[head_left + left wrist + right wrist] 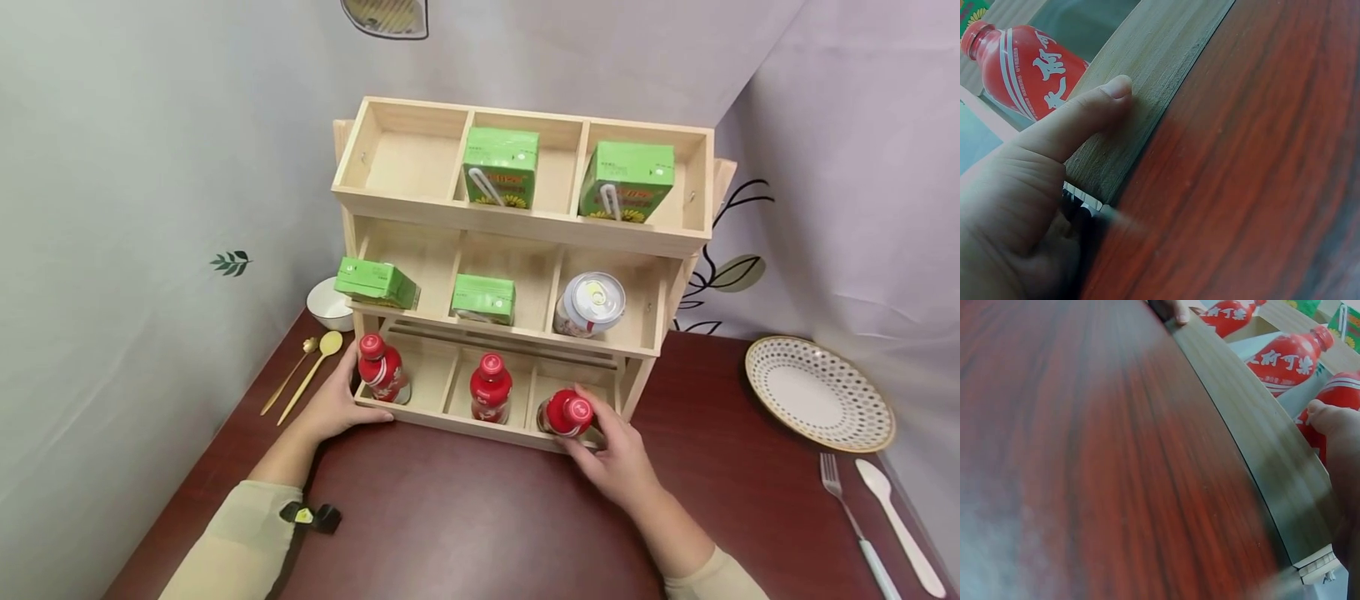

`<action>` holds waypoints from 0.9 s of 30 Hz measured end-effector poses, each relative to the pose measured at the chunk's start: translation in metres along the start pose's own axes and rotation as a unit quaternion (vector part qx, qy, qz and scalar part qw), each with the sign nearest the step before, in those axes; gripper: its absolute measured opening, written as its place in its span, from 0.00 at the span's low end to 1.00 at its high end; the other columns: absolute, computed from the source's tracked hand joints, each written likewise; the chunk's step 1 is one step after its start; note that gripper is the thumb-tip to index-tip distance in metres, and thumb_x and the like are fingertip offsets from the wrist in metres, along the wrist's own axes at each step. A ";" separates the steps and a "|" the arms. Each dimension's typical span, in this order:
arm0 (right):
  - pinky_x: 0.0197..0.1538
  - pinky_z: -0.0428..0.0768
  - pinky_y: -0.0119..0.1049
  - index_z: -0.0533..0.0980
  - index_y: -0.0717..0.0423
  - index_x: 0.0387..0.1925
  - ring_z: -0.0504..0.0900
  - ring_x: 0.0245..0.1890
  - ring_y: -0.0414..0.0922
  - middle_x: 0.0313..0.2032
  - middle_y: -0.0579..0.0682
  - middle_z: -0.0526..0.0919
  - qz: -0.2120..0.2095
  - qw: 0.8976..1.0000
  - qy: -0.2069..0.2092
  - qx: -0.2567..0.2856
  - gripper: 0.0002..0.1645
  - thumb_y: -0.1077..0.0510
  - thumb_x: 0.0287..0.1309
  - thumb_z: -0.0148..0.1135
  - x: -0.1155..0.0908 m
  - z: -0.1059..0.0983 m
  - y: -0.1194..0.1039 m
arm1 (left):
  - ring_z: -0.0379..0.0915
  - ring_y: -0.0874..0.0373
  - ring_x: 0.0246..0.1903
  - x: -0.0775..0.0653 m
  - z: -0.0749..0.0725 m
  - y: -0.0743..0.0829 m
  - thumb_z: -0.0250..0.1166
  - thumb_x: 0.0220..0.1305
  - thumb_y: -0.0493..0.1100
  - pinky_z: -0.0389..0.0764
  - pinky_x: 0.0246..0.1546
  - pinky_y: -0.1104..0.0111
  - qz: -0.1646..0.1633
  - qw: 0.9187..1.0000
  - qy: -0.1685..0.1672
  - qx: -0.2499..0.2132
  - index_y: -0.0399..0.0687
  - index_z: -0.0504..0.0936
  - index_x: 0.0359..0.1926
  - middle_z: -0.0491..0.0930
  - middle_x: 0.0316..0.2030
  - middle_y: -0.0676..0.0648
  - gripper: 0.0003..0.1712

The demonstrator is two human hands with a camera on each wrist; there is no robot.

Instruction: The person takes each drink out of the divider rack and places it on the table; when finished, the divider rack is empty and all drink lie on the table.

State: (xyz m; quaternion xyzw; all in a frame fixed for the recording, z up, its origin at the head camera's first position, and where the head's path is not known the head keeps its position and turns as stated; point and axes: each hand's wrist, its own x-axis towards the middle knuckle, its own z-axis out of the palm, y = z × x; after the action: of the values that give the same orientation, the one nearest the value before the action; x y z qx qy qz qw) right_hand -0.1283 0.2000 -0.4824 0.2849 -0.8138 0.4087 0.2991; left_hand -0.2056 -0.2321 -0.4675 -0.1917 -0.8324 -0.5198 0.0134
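R hand (618,457) grips the right-hand bottle (564,414), red & leaning, in the bottom tier's R bay of the wooden rack (517,223); prob. held round the body for control behind the low front board. L hand (341,408) clasps the rack's front-L corner, thumb on the front, apparently to steady it on the surface (450,517). Left bottle (384,375) & middle bottle (491,390), also red, get a bay each; dividers prob. keep items apart. Mid tier: two green cartons (483,296) plus a can (590,302); top tier: two taller-looking cartons (501,162), mid & R bays.
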 end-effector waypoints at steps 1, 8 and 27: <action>0.58 0.70 0.29 0.69 0.64 0.64 0.80 0.52 0.47 0.52 0.55 0.81 -0.002 1.000 0.003 0.003 0.45 0.57 0.43 0.78 0.000 0.000 0.000 | 0.49 0.54 0.69 0.000 -0.001 0.000 0.86 0.31 0.43 0.50 0.65 0.48 -0.001 1.000 0.000 0.001 0.57 0.42 0.77 0.56 0.70 0.48 0.77; 0.52 0.75 0.28 0.69 0.65 0.63 0.80 0.51 0.42 0.50 0.56 0.82 -0.002 1.000 0.014 0.016 0.53 0.68 0.27 0.82 0.004 -0.005 -0.004 | 0.49 0.52 0.69 -0.001 -0.001 0.001 0.86 0.31 0.43 0.51 0.64 0.47 0.005 1.000 0.000 0.009 0.55 0.42 0.77 0.56 0.70 0.47 0.77; 0.37 0.79 0.24 0.73 0.71 0.50 0.83 0.35 0.31 0.37 0.56 0.84 0.032 0.999 0.001 0.015 0.49 0.81 0.12 0.80 0.038 -0.085 -0.042 | 0.50 0.53 0.69 0.000 -0.001 0.000 0.86 0.31 0.43 0.51 0.65 0.47 0.009 1.000 0.000 0.008 0.57 0.42 0.77 0.56 0.70 0.49 0.77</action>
State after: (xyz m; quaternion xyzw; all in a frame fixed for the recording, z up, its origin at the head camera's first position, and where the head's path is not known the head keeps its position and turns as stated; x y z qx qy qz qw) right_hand -0.1020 0.2413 -0.3924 0.2625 -0.8160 0.4305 0.2828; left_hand -0.2055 -0.2327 -0.4670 -0.1987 -0.8349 -0.5129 0.0197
